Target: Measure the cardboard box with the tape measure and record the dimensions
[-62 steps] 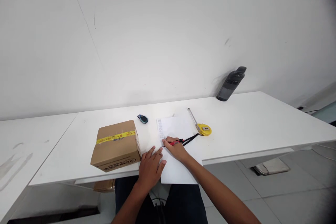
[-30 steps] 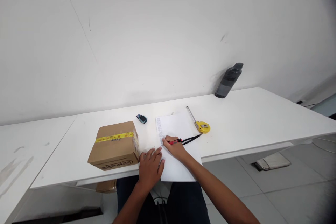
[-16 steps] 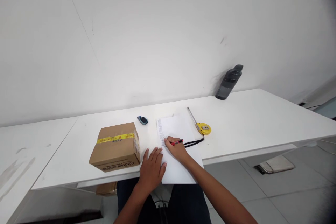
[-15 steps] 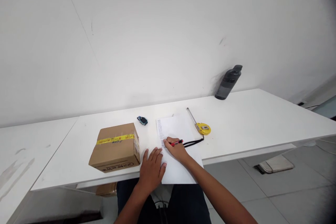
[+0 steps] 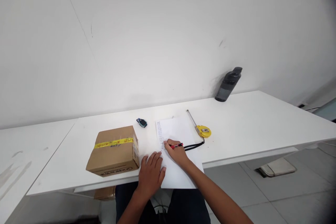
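Note:
A white sheet of paper (image 5: 175, 131) lies on the white table (image 5: 249, 122) in front of me, with small grey writing down its left margin. My right hand (image 5: 177, 152) is closed round a red pen (image 5: 176, 145), its tip on the paper near the written column. My left hand (image 5: 151, 172) lies flat with fingers spread on the paper's near left edge. A brown cardboard box (image 5: 114, 150) with a yellow tape strip sits just left of my left hand.
A yellow tape measure (image 5: 203, 131) with its blade pulled out and a black strap lies right of the paper. A small dark blue device (image 5: 142, 123) sits behind the box. A dark bottle (image 5: 228, 84) stands by the wall. Another box (image 5: 104, 193) is under the table.
My right hand has moved the pen slightly down the written column. The left hand stays flat on the paper. The view has shifted a little.

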Demonstrator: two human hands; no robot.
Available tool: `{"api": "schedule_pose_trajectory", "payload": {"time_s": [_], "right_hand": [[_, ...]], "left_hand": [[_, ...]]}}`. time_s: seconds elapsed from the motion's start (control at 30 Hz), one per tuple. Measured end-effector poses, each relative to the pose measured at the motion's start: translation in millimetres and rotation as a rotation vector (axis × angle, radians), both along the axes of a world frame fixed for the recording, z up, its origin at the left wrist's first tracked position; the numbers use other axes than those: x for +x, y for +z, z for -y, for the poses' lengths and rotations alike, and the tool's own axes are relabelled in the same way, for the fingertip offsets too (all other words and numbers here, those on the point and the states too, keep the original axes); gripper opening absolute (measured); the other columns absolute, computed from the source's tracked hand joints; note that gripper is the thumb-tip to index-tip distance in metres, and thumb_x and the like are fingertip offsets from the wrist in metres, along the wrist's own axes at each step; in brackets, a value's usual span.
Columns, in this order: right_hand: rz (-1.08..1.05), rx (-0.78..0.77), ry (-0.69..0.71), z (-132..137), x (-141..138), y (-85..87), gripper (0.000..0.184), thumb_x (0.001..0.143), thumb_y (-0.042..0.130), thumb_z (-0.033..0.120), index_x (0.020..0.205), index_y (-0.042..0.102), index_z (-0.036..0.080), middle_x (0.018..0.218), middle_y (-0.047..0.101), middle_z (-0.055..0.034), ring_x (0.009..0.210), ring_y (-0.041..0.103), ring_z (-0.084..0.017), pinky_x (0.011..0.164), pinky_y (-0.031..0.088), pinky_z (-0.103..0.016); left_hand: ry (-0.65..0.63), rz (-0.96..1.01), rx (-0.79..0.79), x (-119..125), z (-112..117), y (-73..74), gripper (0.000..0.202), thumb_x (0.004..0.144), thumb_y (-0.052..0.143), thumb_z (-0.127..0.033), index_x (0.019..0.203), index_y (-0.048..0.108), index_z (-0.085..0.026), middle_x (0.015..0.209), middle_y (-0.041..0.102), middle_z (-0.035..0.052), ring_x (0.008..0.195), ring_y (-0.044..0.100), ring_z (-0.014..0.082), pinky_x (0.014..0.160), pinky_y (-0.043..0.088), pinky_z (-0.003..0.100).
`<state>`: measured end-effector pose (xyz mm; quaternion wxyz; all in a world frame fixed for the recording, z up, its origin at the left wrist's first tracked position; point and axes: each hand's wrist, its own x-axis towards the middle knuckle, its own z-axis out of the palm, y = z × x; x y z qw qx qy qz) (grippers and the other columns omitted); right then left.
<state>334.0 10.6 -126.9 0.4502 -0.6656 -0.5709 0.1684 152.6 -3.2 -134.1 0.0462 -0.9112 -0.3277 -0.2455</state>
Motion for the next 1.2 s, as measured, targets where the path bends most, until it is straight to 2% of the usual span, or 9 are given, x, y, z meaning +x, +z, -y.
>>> {"api": "schedule_pose_trajectory", "payload": {"time_s": [0.2, 0.6, 0.67, 0.77, 0.87, 0.93, 1.07, 1.13, 1.2], "right_hand": [[-0.08, -0.002, 0.056, 0, 3, -3.4, 0.042, 0.089, 0.042, 0.045, 0.057, 0.026, 0.024, 0.05, 0.035, 0.0054, 0.051, 0.037, -0.013, 0.052, 0.029, -0.026], [-0.238, -0.005, 0.082, -2, 7, -2.9, 0.043, 0.089, 0.047, 0.047, 0.056, 0.032, 0.023, 0.052, 0.037, 0.0057, 0.053, 0.038, -0.013, 0.054, 0.03, -0.026], [-0.259, -0.009, 0.075, -1, 8, -1.0, 0.044, 0.09, 0.047, 0.049, 0.056, 0.036, 0.023, 0.052, 0.04, 0.0051, 0.054, 0.042, -0.014, 0.054, 0.033, -0.026], [-0.216, -0.014, 0.048, 2, 8, 2.0, 0.042, 0.092, 0.045, 0.051, 0.063, 0.051, 0.022, 0.058, 0.053, 0.0025, 0.06, 0.052, -0.016, 0.059, 0.04, -0.027], [0.008, 0.073, -0.012, 2, 3, 1.2, 0.031, 0.095, 0.044, 0.042, 0.087, 0.065, 0.021, 0.079, 0.065, -0.0025, 0.073, 0.061, -0.018, 0.068, 0.045, -0.028], [0.231, 0.096, -0.077, -2, -2, -0.8, 0.027, 0.095, 0.042, 0.027, 0.107, 0.065, 0.019, 0.097, 0.064, -0.0076, 0.079, 0.062, -0.019, 0.07, 0.046, -0.029], [0.559, -0.088, -0.128, -13, -3, 0.9, 0.055, 0.081, 0.042, 0.002, 0.133, 0.052, 0.014, 0.11, 0.061, -0.0134, 0.076, 0.062, -0.019, 0.067, 0.045, -0.03], [0.595, -0.103, -0.15, -12, 13, 5.8, 0.057, 0.082, 0.042, 0.003, 0.137, 0.049, 0.015, 0.111, 0.061, -0.0138, 0.08, 0.062, -0.021, 0.069, 0.046, -0.031], [0.559, -0.044, -0.269, -3, 45, 10.2, 0.047, 0.089, 0.04, 0.013, 0.135, 0.051, 0.016, 0.116, 0.06, -0.0153, 0.094, 0.061, -0.024, 0.078, 0.047, -0.034]], "left_hand": [[0.002, -0.032, 0.039, -1, 1, 2.5, 0.029, 0.092, 0.05, -0.031, 0.116, 0.063, -0.022, 0.133, 0.062, 0.0062, 0.118, 0.055, 0.0235, 0.097, 0.036, 0.041], [-0.016, -0.026, -0.016, 0, -1, 6.9, 0.028, 0.092, 0.051, -0.028, 0.116, 0.063, -0.02, 0.133, 0.062, 0.0062, 0.117, 0.056, 0.0265, 0.098, 0.038, 0.046], [-0.039, -0.03, -0.062, -3, 2, 15.9, 0.028, 0.092, 0.051, -0.027, 0.117, 0.063, -0.02, 0.133, 0.062, 0.0064, 0.118, 0.056, 0.0269, 0.1, 0.039, 0.047], [-0.195, -0.059, -0.173, -15, 17, 41.7, 0.034, 0.093, 0.05, -0.028, 0.125, 0.058, -0.023, 0.135, 0.06, 0.0057, 0.123, 0.055, 0.0229, 0.104, 0.041, 0.043], [-0.364, -0.065, -0.218, -33, 38, 66.9, 0.036, 0.093, 0.052, -0.03, 0.128, 0.055, -0.025, 0.135, 0.061, 0.0031, 0.125, 0.053, 0.0181, 0.106, 0.041, 0.037], [-0.386, -0.017, -0.13, -44, 48, 73.7, 0.032, 0.091, 0.055, -0.026, 0.123, 0.059, -0.026, 0.128, 0.065, 0.0019, 0.123, 0.054, 0.0179, 0.108, 0.039, 0.037], [-0.234, 0.183, 0.157, -64, 48, 66.1, 0.028, 0.085, 0.056, -0.012, 0.109, 0.065, -0.024, 0.119, 0.069, 0.0033, 0.121, 0.055, 0.0204, 0.111, 0.033, 0.042], [-0.172, 0.272, 0.255, -77, 42, 63.1, 0.029, 0.083, 0.057, -0.009, 0.106, 0.066, -0.024, 0.115, 0.07, 0.0045, 0.12, 0.055, 0.0216, 0.112, 0.031, 0.044], [-0.104, 0.364, 0.338, -94, 33, 66.6, 0.03, 0.081, 0.059, -0.009, 0.106, 0.065, -0.024, 0.112, 0.07, 0.0058, 0.121, 0.054, 0.0232, 0.11, 0.033, 0.045]]}}
